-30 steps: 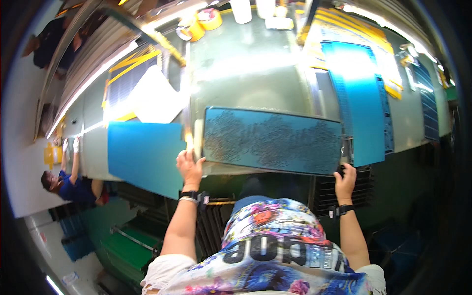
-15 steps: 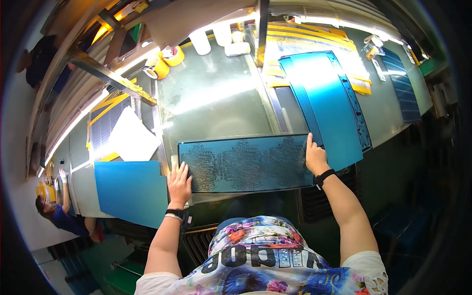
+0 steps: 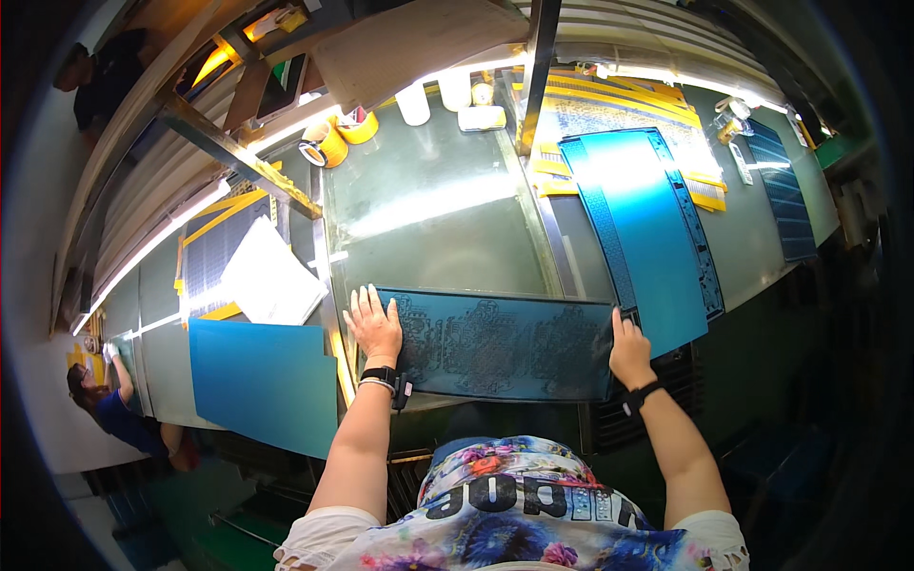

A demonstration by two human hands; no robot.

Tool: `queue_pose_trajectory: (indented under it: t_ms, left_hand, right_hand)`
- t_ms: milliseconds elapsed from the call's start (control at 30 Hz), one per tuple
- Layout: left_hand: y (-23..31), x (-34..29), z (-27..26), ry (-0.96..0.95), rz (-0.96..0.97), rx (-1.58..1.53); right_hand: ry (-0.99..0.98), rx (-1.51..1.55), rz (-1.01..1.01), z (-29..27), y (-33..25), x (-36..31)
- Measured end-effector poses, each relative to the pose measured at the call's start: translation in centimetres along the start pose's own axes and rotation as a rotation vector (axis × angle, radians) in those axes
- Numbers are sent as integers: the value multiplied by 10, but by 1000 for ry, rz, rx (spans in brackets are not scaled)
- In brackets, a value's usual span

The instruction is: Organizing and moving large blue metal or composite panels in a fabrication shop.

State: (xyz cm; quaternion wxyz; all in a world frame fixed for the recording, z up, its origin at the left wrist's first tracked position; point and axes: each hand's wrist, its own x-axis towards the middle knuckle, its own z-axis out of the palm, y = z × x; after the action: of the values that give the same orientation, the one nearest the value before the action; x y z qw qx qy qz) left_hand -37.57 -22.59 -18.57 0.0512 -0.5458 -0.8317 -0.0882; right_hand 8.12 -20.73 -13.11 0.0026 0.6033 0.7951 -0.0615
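Observation:
A long dark-blue circuit board panel [image 3: 486,350] with blocks of dark trace patterns lies across the near edge of the bench in front of me. My left hand [image 3: 374,325] rests flat on its left end, fingers spread over the far left corner. At the panel's right edge, my right hand [image 3: 629,354] grips the side near the far corner, with the forefinger stretched along it; the thumb is hard to see. Right of that hand lies a plain bright-blue sheet [image 3: 657,247] on a darker patterned board [image 3: 703,271].
Another blue sheet [image 3: 262,381] lies at left, near white paper [image 3: 274,276]. Tape rolls [image 3: 328,147], white cylinders [image 3: 412,103] and a small white block [image 3: 482,118] stand at the back. A metal post [image 3: 541,76] rises behind. At far left, a person [image 3: 119,414] works at the bench.
My left hand has slid from the panel's left edge up onto its far left corner, fingers spreading. My right hand and the panel's right end have come nearer to me. The view has shifted slightly.

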Motion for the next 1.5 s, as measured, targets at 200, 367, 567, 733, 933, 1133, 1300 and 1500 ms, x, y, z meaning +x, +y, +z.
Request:
queue_pose_trajectory:
  t_ms: [200,367,567,733,933,1133,1300,1500]
  left_hand:
    - [-2,-2,4,9,1,4]
    - [6,-23,-29,-306,-3,-72]
    - [-52,-97,-77,-260,-543,-470]
    - [-27,-112,-98,-631,-1335,-1854]
    - [64,-50,-263,-469,-37,-2266]
    - [94,-31,-266,-522,229,-2004]
    - [114,-79,-251,-628,-154,-1741]
    - [96,-113,-243,-444,-410,-1630]
  right_hand:
    - [120,828,596,41,-4,-86]
    - [-478,1809,776,45,23,-70]
    - [-741,1782,457,-48,18,-43]
    - [-674,1476,48,-149,11,-43]
    - [78,1911,109,-165,86,-85]
    - [276,2364,-228,-203,141,0]
    - [319,2440,-331,-281,188,131]
    - [322,2200,-82,-361,140,274]
